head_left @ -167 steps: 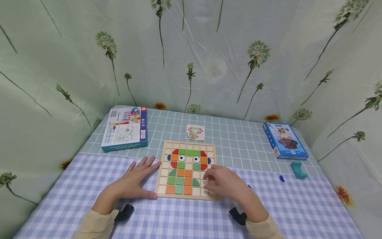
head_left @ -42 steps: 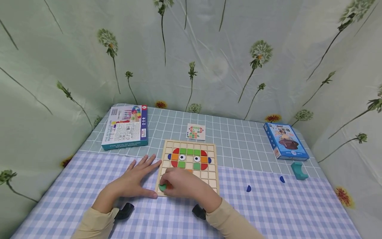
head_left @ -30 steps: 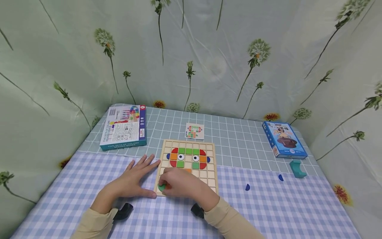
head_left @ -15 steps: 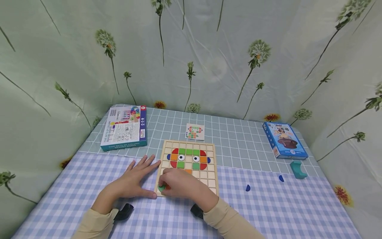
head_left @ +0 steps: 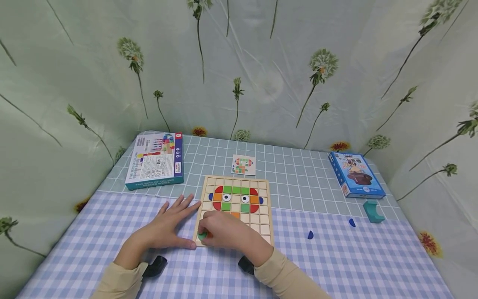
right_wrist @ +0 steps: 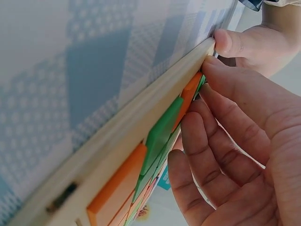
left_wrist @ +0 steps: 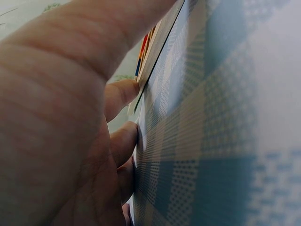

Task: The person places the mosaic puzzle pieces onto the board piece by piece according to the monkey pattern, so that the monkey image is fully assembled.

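Note:
A square wooden grid board lies on the checked cloth, with coloured tiles set in a face-like pattern. At its lower left corner my right hand pinches a green rounded tile. In the right wrist view, the thumb and fingers meet around this green tile, beside an orange tile. My right hand hides the board's lower middle in the head view. My left hand lies spread on the cloth, its index fingertip and thumb tip against the board's left edge. The left wrist view shows its fingers on the cloth.
Behind the board lies a pattern card. A bead-set box stands back left, a blue box back right. Near the latter sits a teal curved block. Two blue half-round tiles lie on the cloth at right.
Since the oldest frame, my right hand has crossed from the board's right side to its lower left corner, where a green tile now shows. Over the last second both hands stay nearly still.

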The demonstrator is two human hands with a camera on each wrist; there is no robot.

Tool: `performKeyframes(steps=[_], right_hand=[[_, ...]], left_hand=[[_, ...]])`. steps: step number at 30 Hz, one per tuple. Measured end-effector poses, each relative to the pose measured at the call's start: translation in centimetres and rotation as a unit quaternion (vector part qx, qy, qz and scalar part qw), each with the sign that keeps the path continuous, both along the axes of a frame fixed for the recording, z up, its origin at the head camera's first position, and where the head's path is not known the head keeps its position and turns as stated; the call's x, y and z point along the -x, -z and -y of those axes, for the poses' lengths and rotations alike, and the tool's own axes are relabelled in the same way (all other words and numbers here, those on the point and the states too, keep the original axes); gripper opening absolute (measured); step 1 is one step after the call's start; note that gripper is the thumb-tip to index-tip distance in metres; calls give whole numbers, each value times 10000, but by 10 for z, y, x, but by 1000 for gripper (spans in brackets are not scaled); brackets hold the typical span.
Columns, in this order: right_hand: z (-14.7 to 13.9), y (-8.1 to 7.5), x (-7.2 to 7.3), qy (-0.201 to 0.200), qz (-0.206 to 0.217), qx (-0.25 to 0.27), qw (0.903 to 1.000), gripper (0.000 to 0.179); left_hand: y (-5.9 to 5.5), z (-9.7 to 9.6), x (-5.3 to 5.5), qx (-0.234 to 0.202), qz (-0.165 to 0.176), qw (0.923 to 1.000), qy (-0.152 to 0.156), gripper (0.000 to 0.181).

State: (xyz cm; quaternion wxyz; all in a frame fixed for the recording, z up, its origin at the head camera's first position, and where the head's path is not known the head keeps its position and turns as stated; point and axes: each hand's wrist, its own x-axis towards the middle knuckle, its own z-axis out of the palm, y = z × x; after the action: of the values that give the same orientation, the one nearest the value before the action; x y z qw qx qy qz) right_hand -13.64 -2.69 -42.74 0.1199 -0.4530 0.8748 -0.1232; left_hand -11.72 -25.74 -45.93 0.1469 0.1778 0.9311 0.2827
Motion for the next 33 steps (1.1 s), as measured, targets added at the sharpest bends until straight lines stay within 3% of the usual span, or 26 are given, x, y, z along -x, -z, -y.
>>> performKeyframes(steps=[4,9,18,24,33], right_hand=[[-3,-1,-2,-30,-57,76,10000,16],[-17,-6,-4,209,57,220,9995,24],[-83,-20,-3,1178,599,592,9895,22],[-138,-19,-5,2005,754,755,9739,22],[-214,-10,-18,3424,743,573,9348,33]], left_hand=[[-1,1,-1,-18,-21,10000,21,115],[-1,1,-2,-21,-75,10000,50,116],[1,1,-1,18,-80,10000,38,118],[-1,2,-2,-1,-122,9999,28,120],[0,2,-2,33,-118,9999,40,120]])
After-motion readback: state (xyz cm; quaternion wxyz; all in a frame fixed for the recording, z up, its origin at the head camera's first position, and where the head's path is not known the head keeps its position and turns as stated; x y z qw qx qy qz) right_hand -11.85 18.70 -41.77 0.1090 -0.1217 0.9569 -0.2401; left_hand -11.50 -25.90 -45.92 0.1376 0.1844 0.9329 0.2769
